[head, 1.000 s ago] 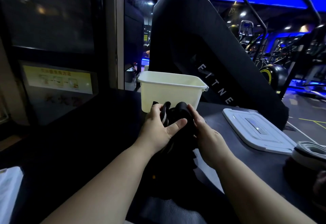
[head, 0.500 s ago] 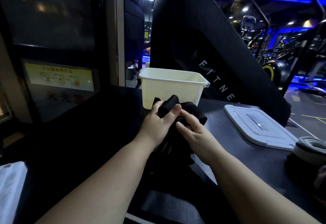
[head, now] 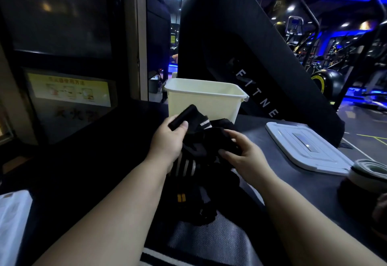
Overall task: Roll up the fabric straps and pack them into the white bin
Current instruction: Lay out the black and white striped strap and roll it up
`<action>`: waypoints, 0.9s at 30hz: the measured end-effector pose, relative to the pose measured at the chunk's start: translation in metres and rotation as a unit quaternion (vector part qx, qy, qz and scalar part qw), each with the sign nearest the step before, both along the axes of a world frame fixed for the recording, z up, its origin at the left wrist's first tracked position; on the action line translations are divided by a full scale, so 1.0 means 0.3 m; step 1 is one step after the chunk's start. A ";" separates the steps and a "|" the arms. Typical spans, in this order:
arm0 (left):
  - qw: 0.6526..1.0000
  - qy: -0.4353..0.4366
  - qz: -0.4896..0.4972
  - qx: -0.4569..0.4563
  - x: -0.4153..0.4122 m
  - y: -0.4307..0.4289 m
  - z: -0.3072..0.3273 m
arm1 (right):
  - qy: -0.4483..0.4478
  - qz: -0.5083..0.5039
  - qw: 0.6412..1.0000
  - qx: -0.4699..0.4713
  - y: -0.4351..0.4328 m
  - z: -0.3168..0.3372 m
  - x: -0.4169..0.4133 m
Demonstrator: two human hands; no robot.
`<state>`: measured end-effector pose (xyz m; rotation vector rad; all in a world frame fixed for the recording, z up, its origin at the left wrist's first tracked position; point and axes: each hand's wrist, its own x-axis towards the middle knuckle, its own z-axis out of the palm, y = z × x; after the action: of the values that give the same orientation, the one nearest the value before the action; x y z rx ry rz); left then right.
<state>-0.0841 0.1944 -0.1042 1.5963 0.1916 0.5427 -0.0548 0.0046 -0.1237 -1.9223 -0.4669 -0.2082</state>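
A tangle of black fabric straps (head: 195, 173) with white stripes and yellow marks hangs in front of me over a dark counter. My left hand (head: 167, 140) grips one black strap end (head: 184, 115) and lifts it up to the left. My right hand (head: 240, 157) holds the bundle's right side with curled fingers. Just behind the hands, the white bin (head: 204, 102) stands on the counter; what I see of its inside is bare.
The bin's white lid (head: 305, 146) lies flat on the counter at the right. A rolled grey-white strap (head: 368, 171) sits at the far right edge. Behind the bin rises a black slanted gym machine (head: 251, 56). A white object (head: 12, 224) lies at the lower left.
My left hand has pulled one strap end up and out to the left. My right hand has slid lower and to the right on the bundle, which now hangs more loosely.
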 end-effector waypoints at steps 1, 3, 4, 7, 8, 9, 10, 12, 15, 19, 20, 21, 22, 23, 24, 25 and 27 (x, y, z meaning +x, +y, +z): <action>1.000 -0.002 0.002 -0.006 0.003 0.013 0.000 | 0.005 -0.013 1.000 0.024 -0.008 0.005 0.000; 1.000 -0.006 0.001 -0.009 0.006 0.029 0.002 | 0.017 -0.022 0.998 0.062 -0.019 0.009 0.004; 1.000 -0.008 0.000 -0.012 0.005 0.033 0.006 | 0.022 -0.020 0.997 0.070 -0.022 0.010 0.006; 0.999 -0.014 -0.004 -0.049 0.007 0.048 0.015 | 0.038 -0.004 0.996 0.083 -0.017 0.008 0.009; 0.998 -0.013 0.003 -0.066 0.006 0.057 0.019 | 0.045 -0.002 0.995 0.088 -0.018 0.007 0.011; 0.997 -0.014 0.014 -0.081 0.008 0.070 0.022 | 0.053 0.000 0.994 0.098 -0.020 0.007 0.015; 0.995 -0.017 0.024 -0.094 0.009 0.084 0.023 | 0.061 0.005 0.992 0.110 -0.025 0.008 0.018; 0.993 -0.025 0.037 -0.108 0.011 0.104 0.024 | 0.067 0.009 0.989 0.135 -0.034 0.007 0.024; 0.993 -0.024 0.044 -0.108 0.014 0.116 0.019 | 0.079 0.013 0.983 0.167 -0.038 0.008 0.028; 0.990 -0.035 0.063 -0.123 0.017 0.121 0.028 | 0.102 0.027 0.969 0.224 -0.055 0.025 0.045; 0.989 -0.036 0.068 -0.125 0.015 0.120 0.030 | 0.103 0.026 0.967 0.232 -0.059 0.031 0.047; 0.989 -0.036 0.069 -0.125 0.016 0.118 0.029 | 0.104 0.025 0.965 0.239 -0.060 0.038 0.046; 0.989 -0.037 0.067 -0.123 0.014 0.115 0.028 | 0.108 0.020 0.963 0.245 -0.060 0.042 0.045; 0.990 -0.036 0.060 -0.118 0.014 0.111 0.024 | 0.110 0.015 0.962 0.249 -0.058 0.045 0.042; 0.992 -0.034 0.050 -0.109 0.011 0.103 0.022 | 0.110 0.007 0.962 0.249 -0.055 0.049 0.037; 0.994 -0.031 0.037 -0.095 0.009 0.095 0.021 | 0.108 -0.001 0.963 0.248 -0.052 0.053 0.031; 0.997 -0.032 0.009 -0.065 0.006 0.075 0.019 | 0.107 -0.010 0.962 0.252 -0.051 0.058 0.025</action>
<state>-0.0822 0.2168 -0.0985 1.4496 0.1896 0.5820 -0.0474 -0.0106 -0.1062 -1.4286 -0.2212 -0.1152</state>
